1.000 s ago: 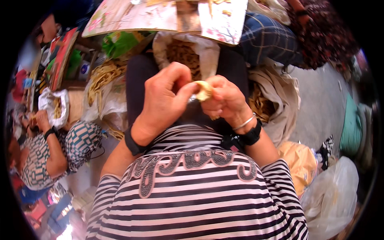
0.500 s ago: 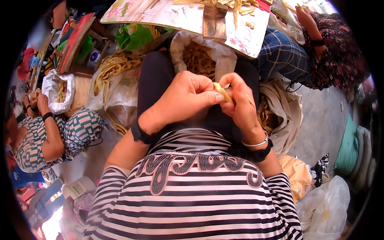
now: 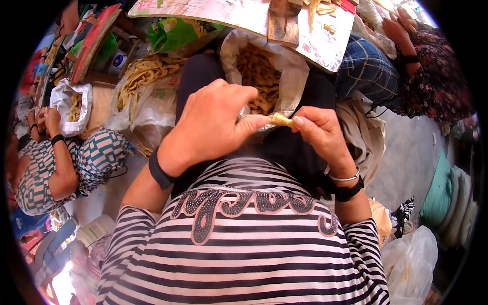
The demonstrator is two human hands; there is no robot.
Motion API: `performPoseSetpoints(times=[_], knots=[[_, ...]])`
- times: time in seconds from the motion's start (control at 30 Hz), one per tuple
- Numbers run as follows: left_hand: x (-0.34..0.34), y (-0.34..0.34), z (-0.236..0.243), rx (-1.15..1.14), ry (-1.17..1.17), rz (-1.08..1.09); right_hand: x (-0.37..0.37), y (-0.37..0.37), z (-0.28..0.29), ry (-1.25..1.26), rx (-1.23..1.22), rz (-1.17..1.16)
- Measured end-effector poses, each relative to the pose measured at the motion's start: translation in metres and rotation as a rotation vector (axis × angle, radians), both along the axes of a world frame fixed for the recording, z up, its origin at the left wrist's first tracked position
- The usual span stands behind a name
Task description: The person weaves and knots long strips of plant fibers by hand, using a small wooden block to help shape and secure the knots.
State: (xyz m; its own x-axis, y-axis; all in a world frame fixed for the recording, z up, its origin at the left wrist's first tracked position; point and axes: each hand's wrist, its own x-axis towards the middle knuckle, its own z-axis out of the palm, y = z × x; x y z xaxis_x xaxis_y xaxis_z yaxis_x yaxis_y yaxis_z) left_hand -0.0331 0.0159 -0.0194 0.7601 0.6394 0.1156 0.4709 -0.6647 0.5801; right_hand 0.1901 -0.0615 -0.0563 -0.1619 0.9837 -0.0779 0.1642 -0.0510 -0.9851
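Observation:
Between my hands is a short, pale yellow twisted strip [image 3: 280, 120], stretched sideways above my lap. My right hand [image 3: 321, 131] pinches its right end between thumb and fingers. On the other side, the thumb of my left hand [image 3: 208, 124] presses at the strip's left end. That hand's index finger is lifted apart from the thumb, and its remaining fingers are hidden underneath. Just beyond my hands, between my knees, stands an open whitish sack [image 3: 292, 81] holding many similar yellow-brown twisted pieces [image 3: 259, 76].
Ahead is a flower-patterned board [image 3: 229, 12] with a wooden block [image 3: 283, 23] and loose strips on it. More strips [image 3: 147, 76] lie in plastic at the left. Co-workers sit on both sides, one beside a small white sack [image 3: 84, 109]. A clear plastic bag [image 3: 409, 259] lies low right.
My hands have drawn apart, the left index finger has lifted, and the strip now lies stretched level between them. The view has shifted slightly.

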Motion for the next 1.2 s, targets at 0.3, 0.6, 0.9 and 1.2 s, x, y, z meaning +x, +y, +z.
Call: performPoseSetpoints(times=[0.3, 0.6, 0.9, 1.2], knots=[[0.012, 0.016, -0.007, -0.538, 0.093, -0.456, 0.002, 0.013, 0.022, -0.192, 0.229, 0.242], [0.069, 0.116, -0.026, -0.056, -0.256, 0.144, 0.038, 0.127, 0.024, -0.569, 0.426, -0.124], [0.083, 0.151, -0.043, -0.127, -0.298, 0.302, 0.037, 0.168, 0.005, -0.579, 0.509, -0.316], [0.082, 0.157, -0.049, -0.193, -0.360, 0.306, 0.031, 0.173, 0.000, -0.527, 0.481, -0.371]])
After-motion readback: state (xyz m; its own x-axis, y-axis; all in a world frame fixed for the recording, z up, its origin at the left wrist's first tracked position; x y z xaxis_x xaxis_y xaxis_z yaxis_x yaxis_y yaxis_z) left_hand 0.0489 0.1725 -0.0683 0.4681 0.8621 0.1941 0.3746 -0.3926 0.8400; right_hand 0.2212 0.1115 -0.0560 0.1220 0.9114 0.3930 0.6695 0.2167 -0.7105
